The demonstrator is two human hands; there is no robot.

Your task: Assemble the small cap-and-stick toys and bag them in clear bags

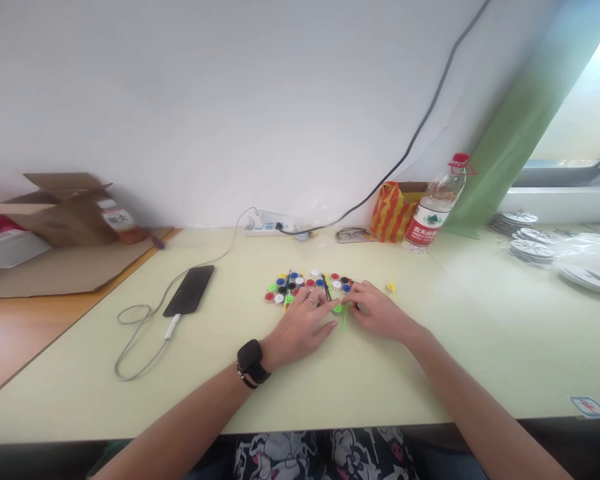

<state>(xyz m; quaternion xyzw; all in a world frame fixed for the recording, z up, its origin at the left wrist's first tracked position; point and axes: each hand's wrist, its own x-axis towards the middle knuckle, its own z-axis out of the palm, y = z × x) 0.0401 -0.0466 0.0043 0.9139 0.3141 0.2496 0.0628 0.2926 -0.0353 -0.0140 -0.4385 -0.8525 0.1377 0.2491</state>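
A cluster of small round paint-pot-like pieces with red, blue, white, black, green and yellow tops [279, 299] lies on the pale table, with thin coloured sticks [326, 287] among them. My left hand [305, 323] rests palm down over the near side of the cluster, fingers stretched out and apart, its index finger reaching toward a green-topped piece [337, 309]. On the right edge of the cluster, my right hand [373, 310] has its fingers curled and pressed together; what they hold, if anything, is hidden. Just below its fingertips lies a thin green stick [345, 320].
A yellow piece [391, 288] lies right of my right hand. Left are a phone [189, 291] with a cable and a cardboard box [75, 213]. Behind stand a power strip [267, 225], glasses [353, 235], a striped bag [391, 217] and a large bottle [430, 217]; white discs [530, 250] stack right.
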